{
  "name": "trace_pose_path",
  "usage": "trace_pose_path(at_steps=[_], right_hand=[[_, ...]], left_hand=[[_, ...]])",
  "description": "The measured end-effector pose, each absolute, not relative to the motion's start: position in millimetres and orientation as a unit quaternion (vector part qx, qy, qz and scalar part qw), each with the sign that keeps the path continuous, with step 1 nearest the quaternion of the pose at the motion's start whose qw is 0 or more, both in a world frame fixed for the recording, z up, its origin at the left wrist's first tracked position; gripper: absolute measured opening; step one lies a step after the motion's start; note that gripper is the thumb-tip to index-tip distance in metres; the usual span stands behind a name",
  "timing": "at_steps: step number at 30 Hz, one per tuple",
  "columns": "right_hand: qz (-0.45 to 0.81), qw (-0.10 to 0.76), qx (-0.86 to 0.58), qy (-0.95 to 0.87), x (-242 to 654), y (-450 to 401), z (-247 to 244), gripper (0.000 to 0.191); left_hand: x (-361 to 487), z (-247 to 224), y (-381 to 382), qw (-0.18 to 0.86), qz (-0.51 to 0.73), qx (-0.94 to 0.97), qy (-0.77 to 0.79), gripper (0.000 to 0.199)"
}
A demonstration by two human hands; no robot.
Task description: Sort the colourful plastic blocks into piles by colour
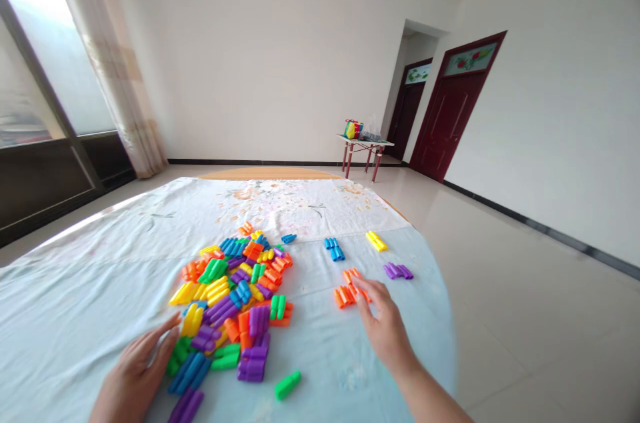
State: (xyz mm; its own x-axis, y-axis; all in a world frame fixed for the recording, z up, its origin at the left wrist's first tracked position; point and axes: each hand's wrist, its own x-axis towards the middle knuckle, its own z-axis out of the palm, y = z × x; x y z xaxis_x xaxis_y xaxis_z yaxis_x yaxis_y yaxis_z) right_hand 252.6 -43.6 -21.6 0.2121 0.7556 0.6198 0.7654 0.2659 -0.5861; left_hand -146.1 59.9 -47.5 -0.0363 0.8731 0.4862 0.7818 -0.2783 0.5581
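A heap of coloured plastic building pieces point(217, 309), shaped like joined tubes in orange, yellow, green, blue and purple, lies on the cloth. At the heap's lower left edge is my left hand point(140, 366), its fingers stretched out beside a yellow piece point(192, 320) and green pieces point(179, 355). To the right of the heap, my right hand point(384, 321) pinches at the right end of an orange building piece point(344, 297) with thumb and fingers. Another orange piece point(351, 273) lies just behind it. The fingertips partly hide the orange pieces.
Blue pieces point(335, 249), a yellow piece point(377, 241) and purple pieces point(399, 271) lie apart at the right. One green piece point(288, 385) lies near the front. A pale cloth point(320, 356) covers the round table. A small table point(367, 141) with bags stands by the far wall.
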Motion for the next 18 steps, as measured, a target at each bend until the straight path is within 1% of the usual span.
trace_pose_path(at_steps=[1, 3, 6, 11, 18], right_hand=[[0.022, 0.488, -0.588, -0.645, 229, -47, -21, 0.031], [0.066, 0.48, -0.561, -0.671, 192, -53, -26, 0.032], [0.082, 0.464, -0.545, -0.693, 164, -56, -41, 0.035], [0.069, 0.445, -0.556, -0.699, 164, -54, -59, 0.036], [0.067, 0.43, -0.548, -0.715, 166, -55, -63, 0.038]], left_hand=[[-148, -49, 59, 0.087, 0.392, 0.695, 0.597, 0.041], [-150, -50, 56, 0.101, 0.392, 0.693, 0.597, 0.044], [-148, -48, 53, 0.114, 0.402, 0.686, 0.596, 0.045], [-143, -42, 47, 0.13, 0.411, 0.68, 0.593, 0.045], [-141, -40, 43, 0.147, 0.419, 0.681, 0.582, 0.043]])
